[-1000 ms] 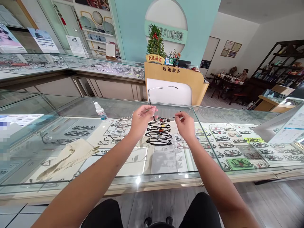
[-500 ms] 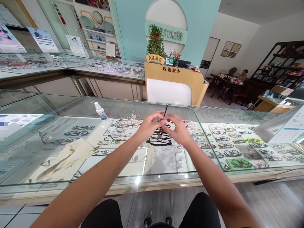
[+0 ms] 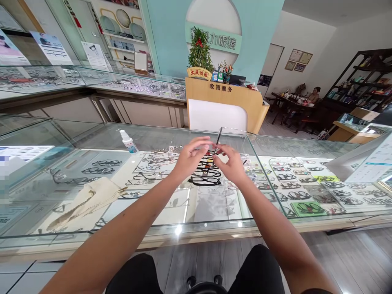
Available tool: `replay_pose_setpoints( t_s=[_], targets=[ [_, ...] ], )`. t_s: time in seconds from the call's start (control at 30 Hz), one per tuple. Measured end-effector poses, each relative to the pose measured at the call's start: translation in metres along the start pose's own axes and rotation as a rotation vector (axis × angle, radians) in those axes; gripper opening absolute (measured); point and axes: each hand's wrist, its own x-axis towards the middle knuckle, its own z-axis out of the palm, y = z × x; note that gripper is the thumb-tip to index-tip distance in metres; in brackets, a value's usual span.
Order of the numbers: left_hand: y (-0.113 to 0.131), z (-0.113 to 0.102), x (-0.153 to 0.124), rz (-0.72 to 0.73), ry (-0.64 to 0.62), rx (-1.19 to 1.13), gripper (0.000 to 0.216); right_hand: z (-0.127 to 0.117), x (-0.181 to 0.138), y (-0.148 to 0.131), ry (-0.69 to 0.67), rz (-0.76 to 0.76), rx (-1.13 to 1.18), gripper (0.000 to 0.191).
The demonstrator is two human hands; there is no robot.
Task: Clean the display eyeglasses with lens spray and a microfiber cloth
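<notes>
Both my hands meet above the glass display counter [image 3: 92, 139]. My left hand [image 3: 190, 157] and my right hand [image 3: 231, 163] pinch a thin-framed pair of glasses [image 3: 219, 139] between their fingertips; one dark temple arm sticks up between them. Directly below, a row of black-framed glasses [image 3: 204, 179] lies on the glass top. More frames fill the trays inside the case.
A small spray bottle [image 3: 128, 142] stands on the counter to the left, and a beige cloth [image 3: 88, 200] lies nearer me on the left. A wooden cashier desk [image 3: 223, 106] with a plant stands behind the counter. A person sits at a table at the far right.
My hands, apart with the glasses' arm unfolded a second ago, have come together. The temple arm has swung down and now sticks up only a little between my fingers.
</notes>
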Motion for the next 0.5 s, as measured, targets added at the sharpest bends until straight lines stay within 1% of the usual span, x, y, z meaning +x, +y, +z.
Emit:
replay_pose_setpoints(
  t_s=[0.07,0.13,0.23,0.3,0.37,0.43,0.5],
  targets=[
    [0.001,-0.005,0.003,0.036,0.146,0.092,0.039,-0.002,0.001,-0.003,0.007,0.002,0.008,0.022],
    [0.001,-0.015,0.008,0.095,0.319,0.199,0.042,-0.004,0.001,-0.004,0.019,0.002,0.018,0.018],
    [0.001,-0.047,0.019,0.228,0.579,0.415,0.05,-0.005,0.001,-0.004,0.03,0.017,0.017,0.017],
    [-0.001,-0.076,0.027,0.253,0.758,0.572,0.06,-0.006,0.001,-0.003,0.039,0.023,0.012,0.02],
    [-0.008,-0.106,0.034,0.167,0.924,0.649,0.063,-0.006,0.001,-0.002,0.044,0.017,0.018,0.021],
    [-0.02,-0.133,0.039,-0.04,1.061,0.579,0.07,-0.006,0.001,-0.001,0.039,0.016,0.022,0.019],
    [-0.036,-0.154,0.042,-0.251,1.116,0.435,0.069,-0.006,0.001,-0.001,0.028,0.023,0.016,0.019]
  ],
)
